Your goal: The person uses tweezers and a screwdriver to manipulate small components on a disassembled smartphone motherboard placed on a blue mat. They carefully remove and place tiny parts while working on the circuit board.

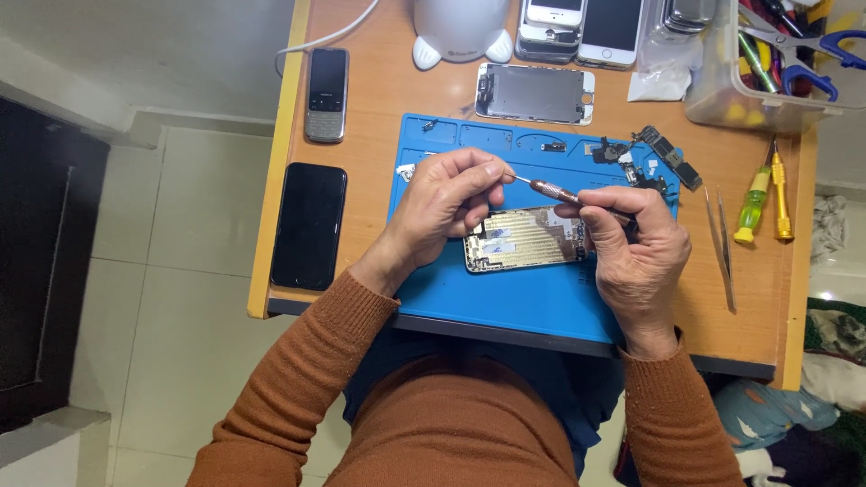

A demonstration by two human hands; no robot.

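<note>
Hands are meeting over the middle of the frame: the left hand is pinching the thin tip end of a small precision screwdriver between thumb and fingertips, and the right hand is closing its fingers around the brown handle end. The screwdriver is lying nearly level, just above an opened phone housing, which is resting on a blue repair mat at the centre of the wooden worktop.

At the far left of the worktop a black smartphone is lying face up, with a grey keypad phone above it. At the top centre a white rounded object is standing, and just right of it a detached phone screen panel is lying flat below a stack of phones. Small loose phone parts are sitting on the upper right corner of the mat. Right of the mat, tweezers and two yellow-handled screwdrivers are lying on the wood, below a clear plastic tub of tools in the upper right corner.
</note>
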